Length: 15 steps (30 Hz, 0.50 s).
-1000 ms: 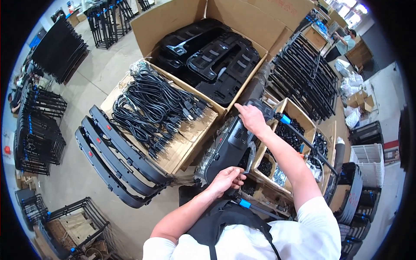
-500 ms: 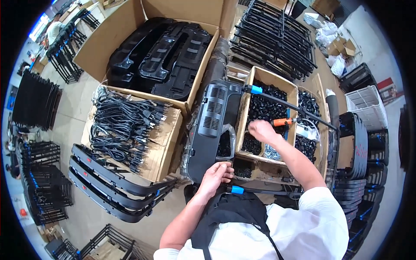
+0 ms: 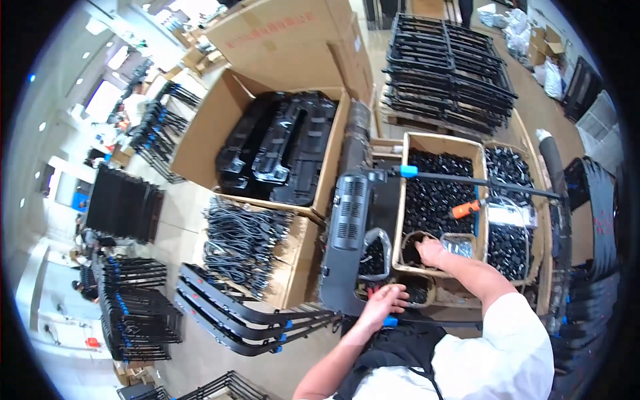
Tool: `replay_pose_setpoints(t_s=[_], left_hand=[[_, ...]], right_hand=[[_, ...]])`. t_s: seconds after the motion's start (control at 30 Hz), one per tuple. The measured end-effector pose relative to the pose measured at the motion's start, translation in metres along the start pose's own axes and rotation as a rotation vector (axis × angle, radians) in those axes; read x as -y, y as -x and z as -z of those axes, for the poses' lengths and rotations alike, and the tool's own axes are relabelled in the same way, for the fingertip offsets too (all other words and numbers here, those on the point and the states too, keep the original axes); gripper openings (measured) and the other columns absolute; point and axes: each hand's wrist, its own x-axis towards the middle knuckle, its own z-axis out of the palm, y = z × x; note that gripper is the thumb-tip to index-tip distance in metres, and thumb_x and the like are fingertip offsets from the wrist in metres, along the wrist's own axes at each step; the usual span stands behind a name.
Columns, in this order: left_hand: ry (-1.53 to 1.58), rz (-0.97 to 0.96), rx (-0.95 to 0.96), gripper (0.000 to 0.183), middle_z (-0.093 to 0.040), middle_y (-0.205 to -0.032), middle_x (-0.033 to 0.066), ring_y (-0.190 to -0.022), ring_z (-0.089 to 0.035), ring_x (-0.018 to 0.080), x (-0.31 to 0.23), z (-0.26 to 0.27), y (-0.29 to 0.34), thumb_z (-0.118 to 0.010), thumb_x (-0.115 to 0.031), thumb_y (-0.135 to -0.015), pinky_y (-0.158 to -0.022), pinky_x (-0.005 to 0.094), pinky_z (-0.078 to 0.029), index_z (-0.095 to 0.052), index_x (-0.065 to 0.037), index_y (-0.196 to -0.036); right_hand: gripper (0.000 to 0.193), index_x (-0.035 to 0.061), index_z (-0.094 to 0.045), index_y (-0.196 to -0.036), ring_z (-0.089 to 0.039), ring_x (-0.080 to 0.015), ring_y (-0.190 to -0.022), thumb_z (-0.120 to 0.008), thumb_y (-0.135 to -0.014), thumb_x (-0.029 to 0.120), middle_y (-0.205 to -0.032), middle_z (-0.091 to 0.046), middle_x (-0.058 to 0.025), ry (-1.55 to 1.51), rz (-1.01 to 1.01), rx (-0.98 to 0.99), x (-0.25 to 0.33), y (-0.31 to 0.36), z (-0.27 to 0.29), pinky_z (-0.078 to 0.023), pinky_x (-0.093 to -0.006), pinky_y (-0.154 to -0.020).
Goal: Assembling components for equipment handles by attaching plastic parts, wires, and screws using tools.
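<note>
Left hand [image 3: 385, 301] grips the black panel's [image 3: 348, 240] near edge; right hand [image 3: 432, 253] digs into the parts crate [image 3: 440, 143], fingers hidden, can't tell its grip.

Cable bundles [image 3: 243, 240] left of panel [image 3: 350, 240]; parts crate [image 3: 440, 200] right.

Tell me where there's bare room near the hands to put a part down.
Little. The cardboard shelf right of the cable bundles is bare, and so is the floor left of them. Around the right hand the wooden trays are full of black parts; the left hand rests by the grey panel.
</note>
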Motion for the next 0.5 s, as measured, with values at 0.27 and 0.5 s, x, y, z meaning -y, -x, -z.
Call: replay_pose_setpoints(t_s=[0.27, 0.5], left_hand=[[0.002, 0.000, -0.059, 0.039, -0.071, -0.120, 0.0091, -0.103, -0.069, 0.0185, -0.006, -0.029, -0.037, -0.054, -0.035, -0.114, -0.088, 0.0342, -0.059, -0.063, -0.005, -0.137], [0.093, -0.031, -0.104, 0.038, -0.071, -0.116, 0.0077, -0.103, -0.070, 0.0190, -0.012, -0.032, -0.084, -0.055, -0.033, -0.113, -0.090, 0.0340, -0.060, -0.063, -0.004, -0.135]], right_hand=[[0.031, 0.0029, -0.071, -0.118, -0.074, -0.0391, -0.105, -0.051, -0.101, 0.017, -0.114, -0.073, -0.0251, 0.007, 0.002, 0.005, 0.001, 0.001, -0.009, -0.061, -0.0473, -0.089], [0.020, 0.0059, -0.080, -0.099, -0.077, -0.0385, -0.099, -0.065, -0.087, 0.013, -0.103, -0.078, -0.0230, 0.013, 0.101, -0.057, -0.011, -0.006, 0.000, -0.062, -0.0473, -0.088]])
